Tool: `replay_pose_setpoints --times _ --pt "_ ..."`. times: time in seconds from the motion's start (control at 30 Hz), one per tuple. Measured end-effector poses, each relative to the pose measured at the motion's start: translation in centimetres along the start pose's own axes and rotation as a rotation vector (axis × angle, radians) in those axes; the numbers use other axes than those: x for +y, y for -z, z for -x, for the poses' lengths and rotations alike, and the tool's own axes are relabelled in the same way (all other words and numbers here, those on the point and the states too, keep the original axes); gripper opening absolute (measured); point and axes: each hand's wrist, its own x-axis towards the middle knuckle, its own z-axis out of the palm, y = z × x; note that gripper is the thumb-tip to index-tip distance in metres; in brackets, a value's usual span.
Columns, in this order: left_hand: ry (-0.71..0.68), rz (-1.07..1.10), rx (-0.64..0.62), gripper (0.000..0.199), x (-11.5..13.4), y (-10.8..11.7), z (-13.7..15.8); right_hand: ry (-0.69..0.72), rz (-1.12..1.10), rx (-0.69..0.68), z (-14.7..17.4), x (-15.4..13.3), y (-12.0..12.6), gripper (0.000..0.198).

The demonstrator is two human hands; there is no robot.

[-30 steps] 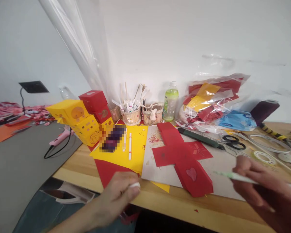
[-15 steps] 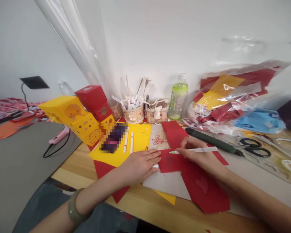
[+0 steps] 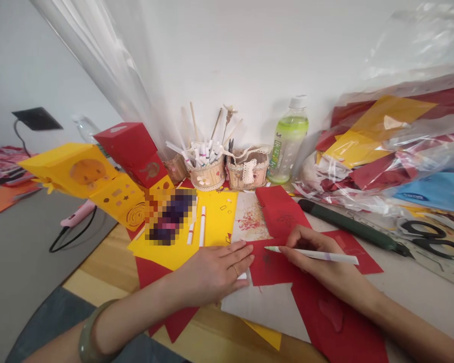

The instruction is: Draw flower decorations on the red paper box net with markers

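Note:
In the head view my right hand (image 3: 313,256) pinches a white marker (image 3: 327,255) with a pale green tip. That tip is at a piece of red paper (image 3: 274,275), close to a dark drawn mark. My left hand (image 3: 221,267) lies flat with fingers stretched out, its fingertips on the paper's left edge. Beneath it, part of a small white object shows under the fingers. The red paper spreads in several flaps over a stained white board (image 3: 245,302). One upper flap (image 3: 283,214) carries a faint dark drawing.
Yellow paper (image 3: 221,212) holds loose white markers and a blurred dark object. Behind stand a marker basket (image 3: 208,174), a second basket (image 3: 247,176) and a green drink bottle (image 3: 289,141). Yellow and red paper boxes (image 3: 132,151) lean left. Black scissors (image 3: 435,239) and a dark green tool (image 3: 355,227) lie right.
The view has moved closer to the table, so things look larger. My right hand still holds the marker on the red paper, and my left hand keeps its place at the edge.

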Motion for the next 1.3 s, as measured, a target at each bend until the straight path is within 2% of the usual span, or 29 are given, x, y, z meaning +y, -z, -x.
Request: replay_pose_setpoints --times 0.43,1.3 --pt "-0.008 0.009 0.010 0.036 -0.21 0.00 0.08 -0.040 0.020 -0.011 0.07 0.09 -0.01 0.023" --pt "0.005 0.046 0.008 0.036 -0.26 -0.08 0.24 -0.031 0.014 0.000 -0.07 0.31 -0.06 0.025"
